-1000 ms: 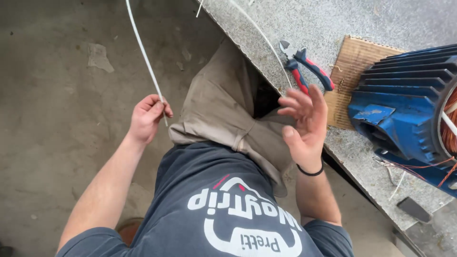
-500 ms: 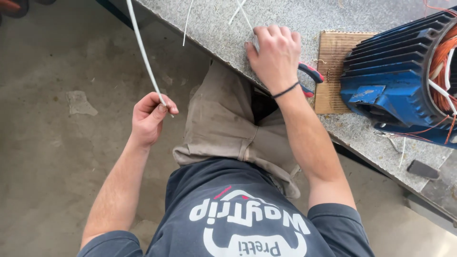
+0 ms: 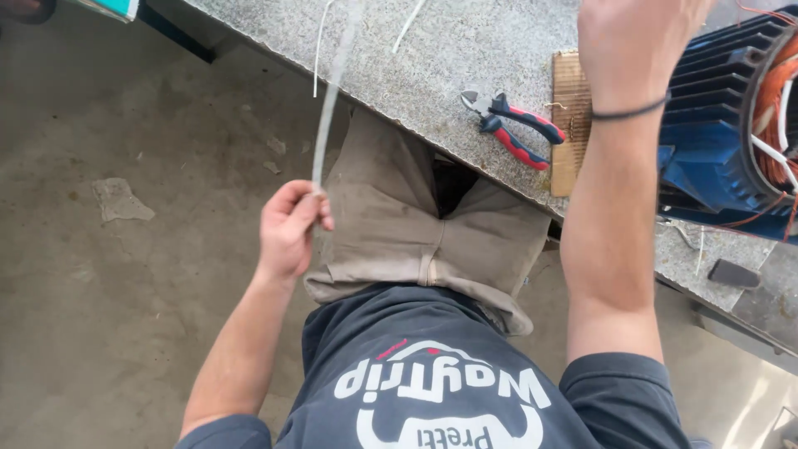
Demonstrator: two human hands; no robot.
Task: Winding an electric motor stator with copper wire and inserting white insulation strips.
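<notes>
White tubing point(image 3: 332, 100) pinched in left hand point(image 3: 289, 229); raised right hand's point(image 3: 636, 46) grip seemingly unreadable.

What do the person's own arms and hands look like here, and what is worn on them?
Both forearms are bare below short dark grey T-shirt sleeves. The right hand has a thin black band round its wrist. The left hand wears nothing: no gloves, watch or rings show.

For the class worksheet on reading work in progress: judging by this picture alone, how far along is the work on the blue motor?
Done: the blue motor lies open, copper windings exposed. In hand: the left hand grips a white sleeve strip; the right hand reaches up past the frame's top edge. Left: the cutters lie unused on the stone bench, and loose strips remain there.
</notes>
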